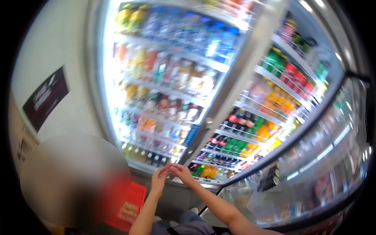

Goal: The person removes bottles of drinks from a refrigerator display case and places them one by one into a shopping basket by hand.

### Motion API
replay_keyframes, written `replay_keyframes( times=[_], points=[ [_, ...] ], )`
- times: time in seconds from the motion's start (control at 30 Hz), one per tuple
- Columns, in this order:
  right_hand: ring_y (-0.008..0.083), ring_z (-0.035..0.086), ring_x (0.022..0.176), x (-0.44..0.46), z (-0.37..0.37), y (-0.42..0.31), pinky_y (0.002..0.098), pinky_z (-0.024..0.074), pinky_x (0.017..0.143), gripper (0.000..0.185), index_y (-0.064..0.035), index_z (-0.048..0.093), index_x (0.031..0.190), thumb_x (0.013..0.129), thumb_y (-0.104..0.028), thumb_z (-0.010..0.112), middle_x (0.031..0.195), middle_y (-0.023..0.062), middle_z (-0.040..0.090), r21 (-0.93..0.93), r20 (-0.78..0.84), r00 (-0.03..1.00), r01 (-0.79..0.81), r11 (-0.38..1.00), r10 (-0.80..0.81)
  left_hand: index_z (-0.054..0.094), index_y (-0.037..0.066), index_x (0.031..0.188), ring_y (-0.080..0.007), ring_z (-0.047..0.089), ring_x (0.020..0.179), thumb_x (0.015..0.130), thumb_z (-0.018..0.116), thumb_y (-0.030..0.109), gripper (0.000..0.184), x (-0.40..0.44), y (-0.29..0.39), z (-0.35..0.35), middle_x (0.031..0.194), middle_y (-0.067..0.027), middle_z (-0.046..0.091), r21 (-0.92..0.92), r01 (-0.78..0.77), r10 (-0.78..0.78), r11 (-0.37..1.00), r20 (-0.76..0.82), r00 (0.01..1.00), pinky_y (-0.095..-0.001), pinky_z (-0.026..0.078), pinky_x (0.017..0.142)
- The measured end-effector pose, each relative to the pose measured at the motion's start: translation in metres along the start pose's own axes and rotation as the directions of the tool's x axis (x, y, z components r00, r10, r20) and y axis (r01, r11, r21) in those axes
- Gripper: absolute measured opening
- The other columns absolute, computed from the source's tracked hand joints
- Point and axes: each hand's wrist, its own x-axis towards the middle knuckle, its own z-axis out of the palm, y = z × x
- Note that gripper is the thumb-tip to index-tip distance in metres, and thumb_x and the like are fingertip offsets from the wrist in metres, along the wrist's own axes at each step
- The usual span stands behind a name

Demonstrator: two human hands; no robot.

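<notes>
My left hand (159, 177) and my right hand (181, 171) meet in front of my body, low in the head view. Their fingers are bent in and touch each other at the tips. Anything between the fingertips is too small and blurred to make out. Behind the hands stands a lit drinks fridge (164, 45) with bottles on its shelves. Neither hand touches the fridge as far as I can see.
More shelves of bottles (270, 94) fill the bay to the right. Beyond a dark curved edge is a glass-sided display case (313, 168). A red basket (137, 194) sits low left, partly covered by a blurred round patch. A dark sign (46, 98) hangs on the left wall.
</notes>
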Motion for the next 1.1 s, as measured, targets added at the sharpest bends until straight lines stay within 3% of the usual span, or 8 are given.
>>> replay_keyframes(
  times=[0.23,0.33,0.43,0.57,0.83,0.9,1.03,1.1],
  points=[
    [0.0254,0.067,0.099,-0.063,-0.117,-0.112,0.0364,0.0562,0.087,0.043,0.0088,0.056,0.122,0.100,-0.028,0.053,0.111,0.0186,0.066,-0.057,-0.231,0.952,0.191,0.980,-0.199,0.056,0.005,0.127,-0.0112,0.061,0.091,0.097,0.057,0.020,0.033,0.016,0.036,0.146,0.103,-0.0032,0.064,0.160,-0.069,0.009,0.985,0.352,0.936,-0.0249,0.048,0.079],
    [0.0237,0.069,0.093,-0.078,-0.172,-0.152,0.0343,0.0574,0.082,0.041,0.0062,0.058,0.121,0.099,-0.028,0.054,0.108,0.0159,0.067,-0.040,-0.310,0.911,0.274,0.961,-0.273,0.058,0.002,0.125,-0.0117,0.060,0.091,0.097,0.057,0.017,0.031,0.028,0.046,0.208,0.102,-0.0063,0.064,0.219,-0.118,0.011,0.969,0.437,0.899,-0.0244,0.048,0.080],
    [0.0235,0.066,0.102,-0.072,-0.208,-0.188,0.0326,0.0555,0.087,0.044,0.0047,0.051,0.130,0.099,-0.026,0.054,0.118,0.0174,0.063,0.148,-0.568,0.743,0.515,0.844,-0.354,0.058,0.002,0.125,-0.0125,0.062,0.090,0.098,0.055,0.017,0.031,0.046,0.060,0.271,0.104,-0.0078,0.065,0.132,-0.144,0.073,0.981,0.438,0.896,-0.0248,0.049,0.079],
    [0.0235,0.065,0.105,-0.101,-0.241,-0.229,0.0327,0.0547,0.089,0.043,0.0030,0.049,0.132,0.097,-0.020,0.058,0.121,0.0165,0.061,-0.013,-0.561,0.701,0.525,0.851,-0.440,0.057,0.000,0.123,-0.0122,0.061,0.088,0.099,0.053,0.016,0.030,0.077,0.087,0.344,0.105,-0.0079,0.065,0.096,-0.227,0.148,0.969,0.511,0.847,-0.0236,0.048,0.077],
    [0.0228,0.063,0.106,-0.161,-0.315,-0.267,0.0342,0.0538,0.091,0.044,0.0015,0.048,0.134,0.096,-0.018,0.059,0.122,0.0153,0.060,-0.060,-0.651,0.604,0.564,0.824,-0.460,0.054,0.000,0.126,-0.0140,0.063,0.092,0.096,0.058,0.021,0.037,0.128,0.120,0.472,0.109,-0.0078,0.064,0.059,-0.294,0.221,0.954,0.524,0.822,-0.0242,0.049,0.078],
    [0.0192,0.063,0.102,-0.170,-0.317,-0.274,0.0306,0.0544,0.087,0.041,0.0024,0.050,0.131,0.096,-0.016,0.059,0.119,0.0129,0.062,-0.082,-0.635,0.618,0.543,0.836,-0.463,0.053,-0.001,0.127,-0.0112,0.060,0.091,0.093,0.060,0.018,0.039,0.157,0.125,0.495,0.105,-0.0055,0.064,0.155,-0.436,0.309,0.887,0.502,0.807,-0.0233,0.048,0.075],
    [0.0203,0.063,0.105,-0.172,-0.320,-0.276,0.0313,0.0537,0.090,0.039,0.0003,0.053,0.130,0.096,-0.016,0.060,0.122,0.0140,0.061,-0.097,-0.613,0.638,0.525,0.845,-0.466,0.050,-0.004,0.130,-0.0177,0.059,0.100,0.092,0.064,0.021,0.048,0.219,0.138,0.533,0.111,-0.0089,0.063,0.286,-0.694,0.560,0.661,0.428,0.710,-0.0296,0.046,0.088],
    [0.0202,0.063,0.105,-0.168,-0.320,-0.276,0.0309,0.0539,0.089,0.041,0.0002,0.052,0.132,0.095,-0.016,0.060,0.123,0.0142,0.061,-0.108,-0.599,0.639,0.532,0.840,-0.483,0.050,-0.004,0.131,-0.0223,0.058,0.110,0.090,0.067,0.028,0.055,0.233,0.146,0.543,0.121,-0.0126,0.061,0.218,-0.688,0.577,0.692,0.404,0.709,-0.0319,0.044,0.095]
  ],
)
